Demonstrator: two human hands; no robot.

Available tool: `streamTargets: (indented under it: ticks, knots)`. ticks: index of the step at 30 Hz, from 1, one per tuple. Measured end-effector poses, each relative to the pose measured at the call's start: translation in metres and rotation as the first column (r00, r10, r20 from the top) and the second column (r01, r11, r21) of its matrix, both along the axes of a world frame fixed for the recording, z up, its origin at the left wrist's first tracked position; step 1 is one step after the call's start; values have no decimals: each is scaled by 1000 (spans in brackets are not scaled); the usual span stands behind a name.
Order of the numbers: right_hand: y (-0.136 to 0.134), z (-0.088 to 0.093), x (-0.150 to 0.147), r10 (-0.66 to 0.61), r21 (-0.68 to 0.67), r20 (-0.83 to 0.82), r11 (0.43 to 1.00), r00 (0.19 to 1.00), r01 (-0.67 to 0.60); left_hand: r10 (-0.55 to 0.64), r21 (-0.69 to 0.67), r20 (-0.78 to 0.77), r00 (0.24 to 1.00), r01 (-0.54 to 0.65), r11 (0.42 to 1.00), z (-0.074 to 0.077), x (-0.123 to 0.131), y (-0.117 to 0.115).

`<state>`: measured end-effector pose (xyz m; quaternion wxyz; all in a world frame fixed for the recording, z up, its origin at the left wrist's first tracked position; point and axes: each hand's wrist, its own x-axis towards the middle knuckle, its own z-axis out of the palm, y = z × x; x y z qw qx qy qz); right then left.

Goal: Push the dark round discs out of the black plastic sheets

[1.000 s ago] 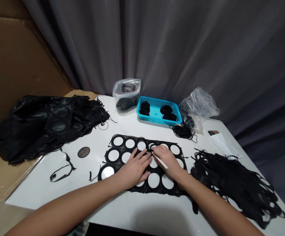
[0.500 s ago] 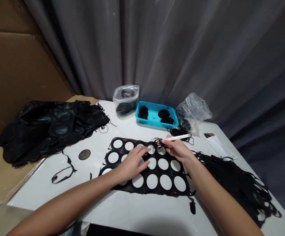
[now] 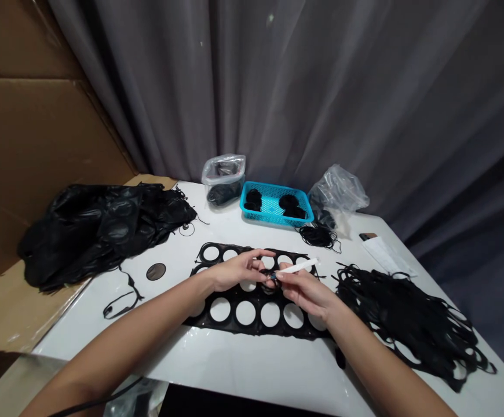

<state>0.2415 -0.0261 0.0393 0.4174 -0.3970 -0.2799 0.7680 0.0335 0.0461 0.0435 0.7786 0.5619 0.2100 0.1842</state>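
Over the black sheet with several round holes (image 3: 258, 317), my two hands meet. My right hand (image 3: 306, 289) is closed round a white pen-shaped tool (image 3: 299, 266) that tilts up to the right. The tool's tip lies by my left fingertips. Thin black cord (image 3: 270, 286) is bunched between the hands, and my left hand (image 3: 237, 271) pinches it with thumb and fingers. The exact grip on the cord is partly hidden by the fingers. White tabletop shows through the sheet's holes.
A blue basket (image 3: 276, 219) with black coils stands behind, between a clear container (image 3: 223, 179) and a plastic bag (image 3: 339, 190). A black cord coil (image 3: 319, 236) lies before the bag. Black material is heaped left (image 3: 104, 231) and cut strips right (image 3: 408, 318). A dark disc (image 3: 156, 271) lies left.
My right hand has moved down and toward me with the white tool. My left hand has risen slightly off the sheet, from spread fingers to a pinch on the cord.
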Motion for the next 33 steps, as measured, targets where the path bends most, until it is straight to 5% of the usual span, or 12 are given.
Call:
streamTargets:
  ticks: [2,5,9,12,15,20,28,33]
  knots:
    - [-7,-1,0,61,-14,-60,998,996,-62,-14,53,8,1000,14,998,-4,-2,2]
    - [-11,-3,-3,144,22,-161,990,976,-142,69,335,-75,995,-40,941,-11,-2,5]
    - [12,-3,-10,-105,29,-164,993,981,112,295,621,-189,936,-119,775,-22,-9,4]
    - [38,-8,-16,-268,144,11,954,963,264,414,756,-225,882,-110,645,-31,-26,-5]
    - [53,-20,-25,-238,362,313,925,919,117,443,846,-259,858,-19,533,-44,-41,-20]
    - [52,-37,-39,-191,500,666,831,721,-242,562,940,-338,755,299,163,-59,-50,-35]
    - [55,-38,-38,-222,511,765,780,604,-361,594,933,-351,724,326,154,-61,-50,-36]
    - [48,-43,-43,-313,572,801,653,510,-497,609,932,-355,709,319,171,-63,-48,-37]
